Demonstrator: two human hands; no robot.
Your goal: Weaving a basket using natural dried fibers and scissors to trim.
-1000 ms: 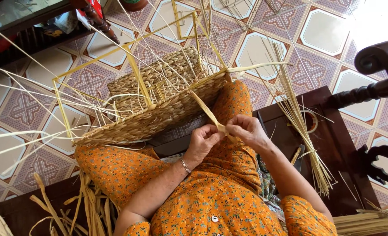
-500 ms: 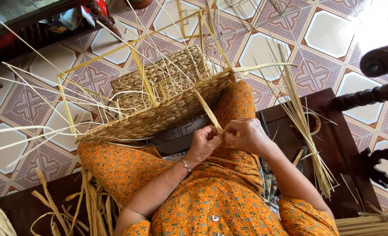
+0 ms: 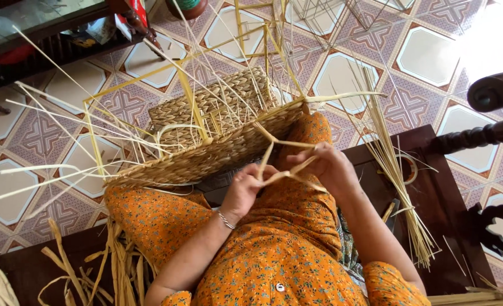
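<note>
Patterned tiles (image 3: 342,73), coarse woven basket (image 3: 217,147)

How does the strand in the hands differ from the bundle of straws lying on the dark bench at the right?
The strand is one flat, wide strip, bent and looped between the left hand and right hand; the straw bundle is many thin, straight stalks. The strand runs up to the woven basket; the bundle lies loose on the bench, untouched. Both are pale yellow plant fibre.
</note>
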